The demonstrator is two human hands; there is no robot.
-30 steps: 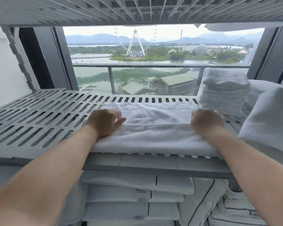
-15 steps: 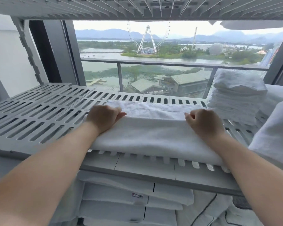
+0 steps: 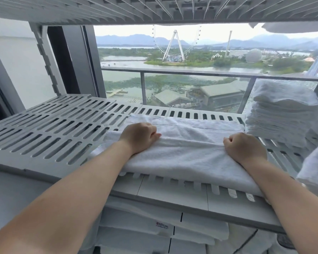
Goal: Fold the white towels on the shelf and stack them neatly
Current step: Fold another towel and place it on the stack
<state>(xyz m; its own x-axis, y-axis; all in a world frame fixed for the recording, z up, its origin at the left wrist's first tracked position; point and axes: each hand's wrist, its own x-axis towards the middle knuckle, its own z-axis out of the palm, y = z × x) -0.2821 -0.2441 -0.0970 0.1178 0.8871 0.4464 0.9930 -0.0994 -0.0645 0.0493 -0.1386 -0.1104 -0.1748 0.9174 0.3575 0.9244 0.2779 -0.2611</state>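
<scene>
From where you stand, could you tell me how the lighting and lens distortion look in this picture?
Head view: soft daylight comes through the window behind the shelf, no glare; the wide lens bows the shelf edges; both forearms loom large; the white towel under the hands is sharp, its weave visible.

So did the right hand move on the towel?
Yes. The right hand slid inward along the towel toward the left hand, away from the stack of folded towels, which sits fixed on the shelf.
</scene>
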